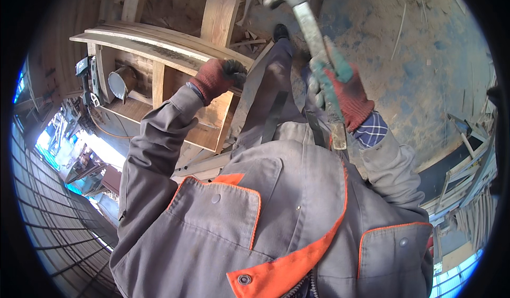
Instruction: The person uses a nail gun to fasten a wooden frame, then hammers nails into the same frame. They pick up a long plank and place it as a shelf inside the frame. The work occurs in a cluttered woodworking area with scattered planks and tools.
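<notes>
The hammer (312,31) was in the upper part of the frame, a little right of the centre, with its head near the top edge. The right hand (341,88) had its grip closed around the handle. The left hand (217,79), at upper left of centre, was beside the wooden boards (151,42); I could not tell how far its grip was closed, or whether it held something.

The right hand (341,88) hides part of the hammer handle (308,28).
</notes>
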`<action>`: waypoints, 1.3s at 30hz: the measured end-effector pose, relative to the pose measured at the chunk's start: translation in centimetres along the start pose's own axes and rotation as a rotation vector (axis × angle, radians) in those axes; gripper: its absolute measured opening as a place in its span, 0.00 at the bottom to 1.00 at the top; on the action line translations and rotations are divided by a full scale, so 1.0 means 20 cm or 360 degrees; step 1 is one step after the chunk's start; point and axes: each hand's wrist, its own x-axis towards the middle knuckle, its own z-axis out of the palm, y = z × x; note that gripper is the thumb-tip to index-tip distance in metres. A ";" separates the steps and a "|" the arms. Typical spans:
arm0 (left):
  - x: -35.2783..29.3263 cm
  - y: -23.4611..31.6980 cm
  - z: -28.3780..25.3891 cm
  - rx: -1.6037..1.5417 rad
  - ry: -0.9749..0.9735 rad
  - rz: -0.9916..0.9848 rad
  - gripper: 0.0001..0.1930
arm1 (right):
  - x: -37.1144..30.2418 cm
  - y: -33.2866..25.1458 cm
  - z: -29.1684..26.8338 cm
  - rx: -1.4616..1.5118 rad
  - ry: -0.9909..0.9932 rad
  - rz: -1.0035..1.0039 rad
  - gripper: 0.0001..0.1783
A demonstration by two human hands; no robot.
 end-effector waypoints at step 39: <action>-0.35 -0.31 0.77 0.0798 0.1550 -0.0479 0.27 | 0.11 -0.02 -0.14 0.0049 -0.0090 -0.0098 0.30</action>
